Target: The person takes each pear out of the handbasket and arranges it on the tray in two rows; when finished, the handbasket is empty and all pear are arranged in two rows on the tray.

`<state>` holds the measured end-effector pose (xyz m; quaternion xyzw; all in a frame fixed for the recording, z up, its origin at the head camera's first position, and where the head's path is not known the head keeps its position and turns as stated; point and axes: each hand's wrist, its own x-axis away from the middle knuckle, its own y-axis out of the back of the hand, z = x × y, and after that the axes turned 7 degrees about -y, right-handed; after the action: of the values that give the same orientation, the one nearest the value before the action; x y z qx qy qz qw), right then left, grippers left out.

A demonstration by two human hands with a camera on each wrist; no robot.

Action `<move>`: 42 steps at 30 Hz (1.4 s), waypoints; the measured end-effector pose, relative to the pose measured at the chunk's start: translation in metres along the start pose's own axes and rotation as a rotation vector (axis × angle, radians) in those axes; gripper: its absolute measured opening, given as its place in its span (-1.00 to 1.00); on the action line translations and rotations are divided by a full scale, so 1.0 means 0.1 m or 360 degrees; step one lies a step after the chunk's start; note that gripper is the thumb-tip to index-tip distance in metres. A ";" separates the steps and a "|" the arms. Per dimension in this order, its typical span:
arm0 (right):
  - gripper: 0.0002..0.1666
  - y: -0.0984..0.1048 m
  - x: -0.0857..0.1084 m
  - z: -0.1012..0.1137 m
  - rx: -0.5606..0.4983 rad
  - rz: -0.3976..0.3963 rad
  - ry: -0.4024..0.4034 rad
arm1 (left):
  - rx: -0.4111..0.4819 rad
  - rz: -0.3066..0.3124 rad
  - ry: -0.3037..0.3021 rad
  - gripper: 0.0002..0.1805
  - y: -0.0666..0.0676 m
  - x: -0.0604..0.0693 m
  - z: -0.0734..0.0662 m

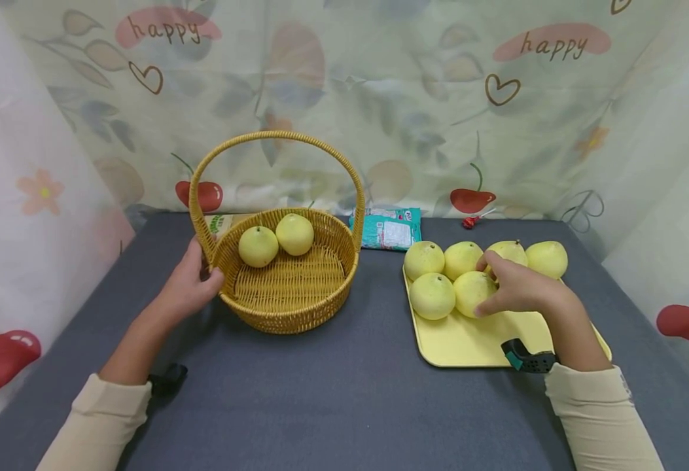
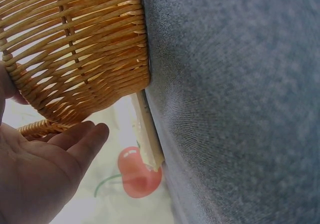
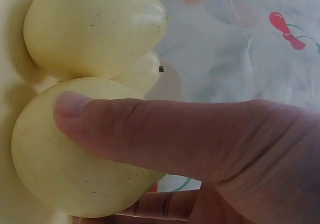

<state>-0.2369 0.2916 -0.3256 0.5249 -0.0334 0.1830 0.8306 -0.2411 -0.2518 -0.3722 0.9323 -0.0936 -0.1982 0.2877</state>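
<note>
At the left, the left hand [image 1: 191, 281] grips the rim of a woven basket [image 1: 297, 322] beside the foot of its tall handle. In the left wrist view, its fingers [image 2: 82, 144] lie along the outside of the wicker. Two pale yellow pears sit in the basket, a left one [image 1: 258, 246] and a right one [image 1: 294, 234]. Over at the right, the right hand [image 1: 517, 284] holds a pear [image 1: 472, 293] on a yellow tray [image 1: 456, 347]. The right wrist view shows the thumb [image 3: 130, 129] across that pear's side, with fingers partly hidden beneath.
Several more pears [image 1: 432, 296] crowd the tray's back and left. Behind the basket lie a teal packet [image 1: 388, 229] and a partly hidden pale green packet [image 1: 223, 224]. A red lollipop [image 1: 470, 222] lies by the patterned curtain [image 1: 344, 78]. Grey cloth [image 1: 344, 392] covers the table.
</note>
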 end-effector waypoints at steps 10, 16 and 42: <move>-0.13 0.02 0.03 0.02 0.0030 -0.0011 0.0039 | -0.0005 -0.0014 -0.0006 -0.15 -0.01 0.00 0.01; -0.17 0.05 0.04 0.06 0.0049 -0.0082 0.0050 | -0.0003 -0.0011 -0.0021 -0.16 0.00 -0.01 0.01; -0.64 -0.19 -0.21 1.30 -0.0271 -0.0304 0.0256 | 0.0011 0.0006 0.0007 -0.13 -0.01 0.00 0.01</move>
<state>-0.2320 0.1645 -0.2887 0.4370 0.0678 0.1411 0.8857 -0.2419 -0.2515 -0.3738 0.9335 -0.0952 -0.1954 0.2851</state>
